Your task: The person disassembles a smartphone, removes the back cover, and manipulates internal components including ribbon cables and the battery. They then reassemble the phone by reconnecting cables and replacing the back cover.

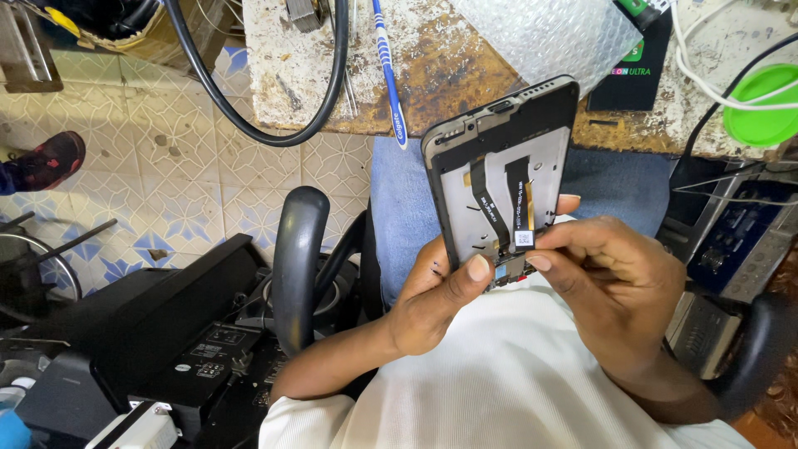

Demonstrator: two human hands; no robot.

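An opened phone frame (499, 179) with its back off stands tilted above my lap, showing a black flex cable (486, 199) and a small white label. My left hand (432, 303) grips its lower left edge, thumb pressed on the bottom end. My right hand (611, 278) holds the lower right edge, thumb and forefinger pinching at the small board by the bottom of the frame.
A worn workbench (432, 75) lies ahead with a blue-and-white toothbrush (389, 71), bubble wrap (544, 33), a green lid (761, 104), white cables and a black hose loop (249, 108). Black chair armrests (295, 266) flank me. Electronics boxes sit on the tiled floor at left.
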